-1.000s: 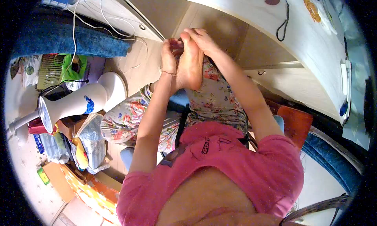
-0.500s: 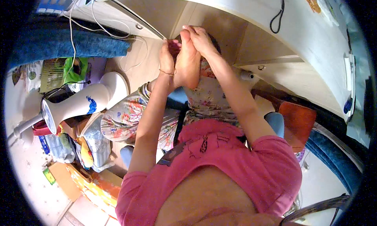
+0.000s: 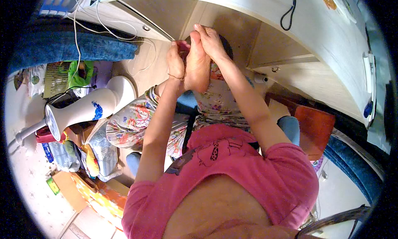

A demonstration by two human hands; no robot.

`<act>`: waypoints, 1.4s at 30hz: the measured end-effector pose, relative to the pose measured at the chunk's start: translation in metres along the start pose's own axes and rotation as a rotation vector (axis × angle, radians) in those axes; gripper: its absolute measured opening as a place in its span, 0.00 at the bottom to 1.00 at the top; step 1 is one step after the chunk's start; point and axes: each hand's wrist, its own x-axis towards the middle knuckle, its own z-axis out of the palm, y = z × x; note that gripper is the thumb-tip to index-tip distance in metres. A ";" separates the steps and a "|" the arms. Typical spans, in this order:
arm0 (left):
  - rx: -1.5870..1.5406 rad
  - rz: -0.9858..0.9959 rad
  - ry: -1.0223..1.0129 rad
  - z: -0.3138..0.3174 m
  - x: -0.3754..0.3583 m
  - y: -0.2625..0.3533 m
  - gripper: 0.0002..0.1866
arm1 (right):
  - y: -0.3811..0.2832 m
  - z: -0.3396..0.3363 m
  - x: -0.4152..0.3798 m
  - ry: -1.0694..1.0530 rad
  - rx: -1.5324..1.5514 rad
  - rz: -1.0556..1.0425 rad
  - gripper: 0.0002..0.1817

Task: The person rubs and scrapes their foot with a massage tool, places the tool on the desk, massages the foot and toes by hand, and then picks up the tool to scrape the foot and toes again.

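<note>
Cluttered room, desk (image 3: 331,44) above the hands; left hand (image 3: 175,61) and right hand (image 3: 211,39) both closed around the raised bare foot (image 3: 196,67), at the toes. Work on the toes looks mid-way; whatever the fingers pinch is hidden, so what's left is unclear.

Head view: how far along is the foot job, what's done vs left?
Done: nothing can be read as finished. In hand: the bare foot is raised, the right hand grips its toes, and the left hand pinches something small and dark beside them; what it is cannot be told. Left: cannot be judged, since the toes are hidden by the fingers.
</note>
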 end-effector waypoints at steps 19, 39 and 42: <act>0.204 0.552 0.154 0.057 -0.005 0.036 0.02 | 0.003 0.003 -0.021 0.078 0.148 -0.292 0.14; 0.182 0.617 0.196 0.054 -0.005 0.028 0.03 | -0.001 0.009 -0.005 0.079 0.052 -0.102 0.11; 0.117 0.623 0.188 0.047 0.005 0.023 0.03 | 0.004 0.013 -0.012 0.125 0.117 -0.228 0.15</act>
